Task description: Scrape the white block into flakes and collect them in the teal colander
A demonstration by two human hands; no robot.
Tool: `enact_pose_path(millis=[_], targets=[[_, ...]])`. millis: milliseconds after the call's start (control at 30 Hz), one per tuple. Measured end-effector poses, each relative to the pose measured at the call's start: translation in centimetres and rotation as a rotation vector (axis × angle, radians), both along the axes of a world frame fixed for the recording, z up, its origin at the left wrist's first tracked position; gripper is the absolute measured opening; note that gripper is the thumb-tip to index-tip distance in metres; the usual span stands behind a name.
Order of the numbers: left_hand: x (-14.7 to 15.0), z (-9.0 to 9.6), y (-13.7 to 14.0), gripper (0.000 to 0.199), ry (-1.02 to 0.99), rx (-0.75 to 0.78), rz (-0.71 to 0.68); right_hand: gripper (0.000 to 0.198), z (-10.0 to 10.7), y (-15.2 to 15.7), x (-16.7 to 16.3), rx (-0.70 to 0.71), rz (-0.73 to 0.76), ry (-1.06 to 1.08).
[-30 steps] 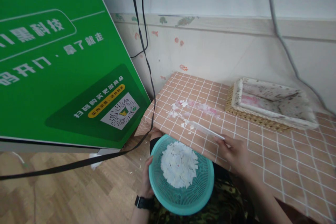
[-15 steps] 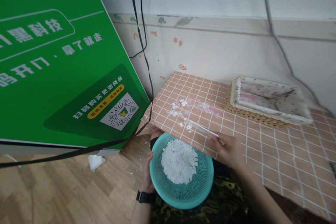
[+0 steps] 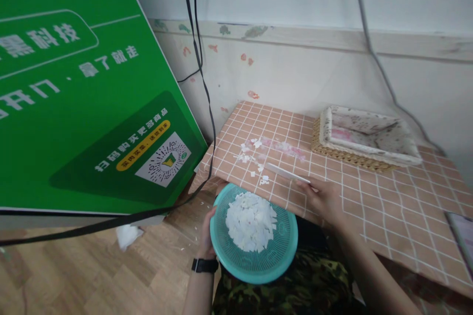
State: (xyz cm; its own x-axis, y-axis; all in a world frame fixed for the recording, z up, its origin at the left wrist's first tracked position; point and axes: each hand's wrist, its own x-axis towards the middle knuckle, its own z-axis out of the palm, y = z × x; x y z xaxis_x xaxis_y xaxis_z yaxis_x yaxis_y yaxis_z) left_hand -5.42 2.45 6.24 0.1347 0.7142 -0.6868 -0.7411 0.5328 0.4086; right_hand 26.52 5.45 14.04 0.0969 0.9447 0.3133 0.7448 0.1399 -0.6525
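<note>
A teal plastic colander (image 3: 254, 274) with a slotted wall rests low over my lap at the table's front edge. Heaped inside it is a pile of small white paper-like scraps (image 3: 250, 221). My left hand (image 3: 208, 229) grips the colander's left rim, its fingers partly hidden beneath. Over the table, my right hand (image 3: 322, 198) is closed on one end of a thin, flat white strip (image 3: 286, 172) that points left. Beyond the strip's tip, loose white scraps (image 3: 244, 158) lie scattered on the checked tablecloth (image 3: 266, 123), some close to its front edge.
A cloth-lined wicker basket (image 3: 354, 160) stands at the table's back right. A phone-like device (image 3: 461, 236) lies at the right edge. On the left rises a large green panel (image 3: 111, 108), with a black cable (image 3: 209, 103) hanging before it. White litter (image 3: 127, 235) lies on the floor.
The strip's tip has drawn back to the right, away from the scraps, and a few scraps lie nearer the front edge. The view has turned slightly right. Left hand still holds the colander.
</note>
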Motion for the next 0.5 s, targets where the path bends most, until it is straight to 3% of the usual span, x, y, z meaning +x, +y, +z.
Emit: enact_pose_path(millis=[200, 500], targets=[[-0.7, 0.4, 1.1, 0.018, 0.000, 0.092, -0.040, 0.033, 0.8, 1.8, -0.1, -0.065, 0.066, -0.058], [-0.7, 0.9, 0.7, 0.018, -0.011, 0.091, -0.051, 0.031, 0.9, 0.9, -0.6, -0.055, 0.088, 0.003]])
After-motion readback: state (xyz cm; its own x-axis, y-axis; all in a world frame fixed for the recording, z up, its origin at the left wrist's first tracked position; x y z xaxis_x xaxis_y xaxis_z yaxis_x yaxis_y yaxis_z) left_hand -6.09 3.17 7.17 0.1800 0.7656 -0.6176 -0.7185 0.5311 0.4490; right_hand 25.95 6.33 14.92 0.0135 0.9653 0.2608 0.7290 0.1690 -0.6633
